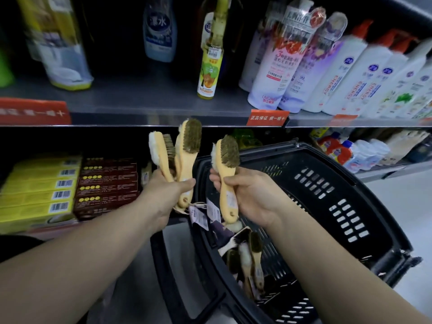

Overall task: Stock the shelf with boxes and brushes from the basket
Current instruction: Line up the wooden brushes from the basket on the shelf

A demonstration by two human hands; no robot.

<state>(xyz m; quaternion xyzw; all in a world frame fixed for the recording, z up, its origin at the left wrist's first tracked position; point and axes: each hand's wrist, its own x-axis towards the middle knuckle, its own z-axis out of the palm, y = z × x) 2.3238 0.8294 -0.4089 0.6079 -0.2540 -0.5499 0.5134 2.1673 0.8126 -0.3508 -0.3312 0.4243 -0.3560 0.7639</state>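
Observation:
My left hand [167,192] grips two yellow-handled brushes [187,146] by their handles, bristles up, in front of the lower shelf. My right hand [252,195] grips one more yellow brush [226,160] upright above the black basket [339,206]. Paper tags dangle from the handles between my hands. Several more brushes [250,256] lie in the bottom of the basket. On the lower shelf at left sit stacked yellow boxes [39,190] and dark red boxes [107,185].
The upper shelf [152,113] carries a slim yellow bottle [209,66], a blue-white bottle [159,31], a pouch at left and a row of white lotion bottles [350,73] at right. Red price labels hang on its edge. More bottles stand on the lower shelf at far right.

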